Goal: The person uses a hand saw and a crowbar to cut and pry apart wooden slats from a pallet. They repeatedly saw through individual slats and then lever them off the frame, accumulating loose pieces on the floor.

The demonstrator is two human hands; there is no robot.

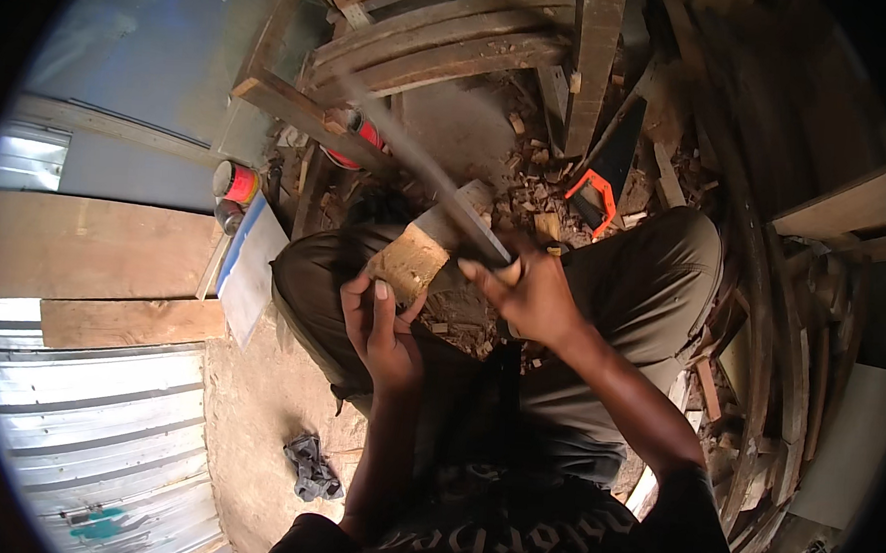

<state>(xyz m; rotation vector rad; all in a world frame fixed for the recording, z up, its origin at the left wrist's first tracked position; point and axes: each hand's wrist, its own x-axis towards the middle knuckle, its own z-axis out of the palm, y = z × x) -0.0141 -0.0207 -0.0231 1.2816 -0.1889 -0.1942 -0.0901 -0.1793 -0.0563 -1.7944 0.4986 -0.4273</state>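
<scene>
My left hand [385, 324] grips a short block of wood [411, 262], its fingers and thumb at the near end. The block's near face is rough and pale yellow-brown; a greyer side runs away from me. In my right hand [539, 297] is the pale handle of a long, narrow metal blade [438, 181], blurred by motion. It slants up to the far left, passing over or beside the block's far part; whether they touch I cannot tell. Both hands are above my lap, between my bent knees.
Wood chips [537, 196] litter the ground ahead, where a handsaw with an orange handle [595, 201] rests. Red tins [235, 183] and a white sheet [251, 271] are at left. Curved timbers [445, 46] lie beyond; planks lean at right. Something black and crumpled [313, 467] lies near left.
</scene>
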